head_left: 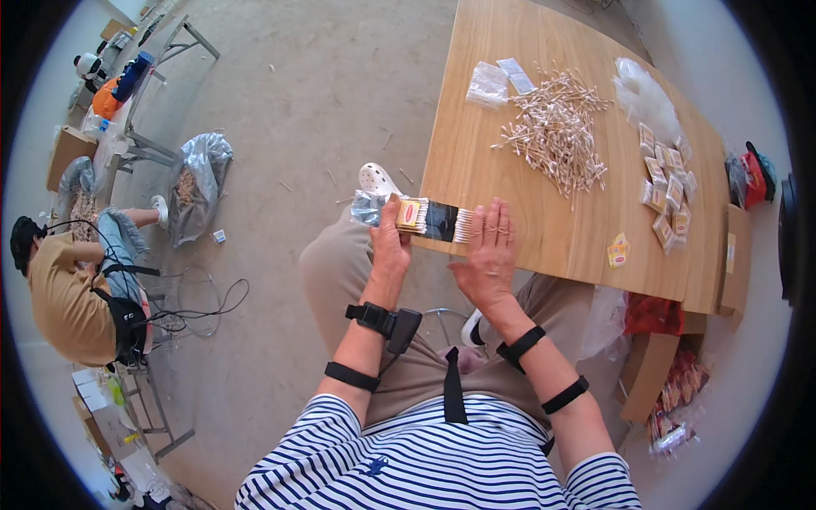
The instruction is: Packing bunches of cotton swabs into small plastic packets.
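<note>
Over the table's near left corner, my left hand [390, 246] grips a clear plastic packet of cotton swabs [440, 221] with a yellow, red and white card and a dark band. White swab ends stick out of its right side. My right hand [488, 263] lies with straight fingers against those ends, its palm toward the table. Further back on the wooden table [476, 153] is a loose heap of cotton swabs [557, 127]. Near the front edge lie a few yellow cards [618, 251].
Filled packets [670, 183] cluster at the table's right, below a pile of clear bags [646, 93]. Flat plastic sleeves [488, 85] lie at the back left. An open carton [648, 374] stands below right. At far left a person [72, 297] sits by a sack [200, 183].
</note>
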